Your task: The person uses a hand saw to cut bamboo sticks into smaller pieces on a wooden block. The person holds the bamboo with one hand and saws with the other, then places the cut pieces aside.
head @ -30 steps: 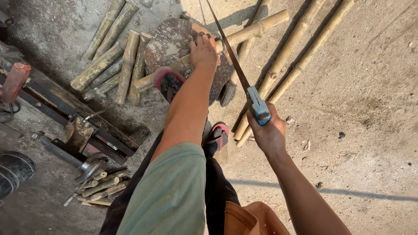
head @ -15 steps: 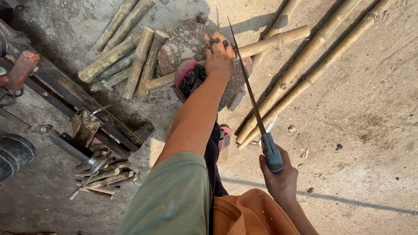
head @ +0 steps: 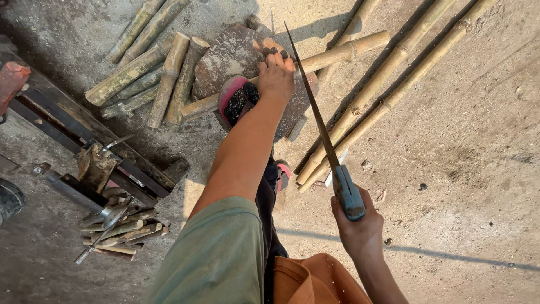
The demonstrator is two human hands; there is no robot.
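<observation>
nearest, the right hand (head: 360, 228) has its grip closed around the blue handle of a long saw (head: 315, 112), blade pointing away and raised over the ground. farther out, the left hand (head: 275, 76) presses down, grip closed over a bamboo pole (head: 337, 54) lying across a round wooden block (head: 225, 56), beside a pink sandal (head: 233, 101).

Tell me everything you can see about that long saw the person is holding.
The saw has a long, thin, dark metal blade seen nearly edge-on, tapering to a point near the top of the picture. Its handle is blue-grey and gripped by the right hand. The blade slants up and leftward, crossing over a bamboo pole on the round wooden block, beside the left hand. Teeth are too fine to tell.
</observation>
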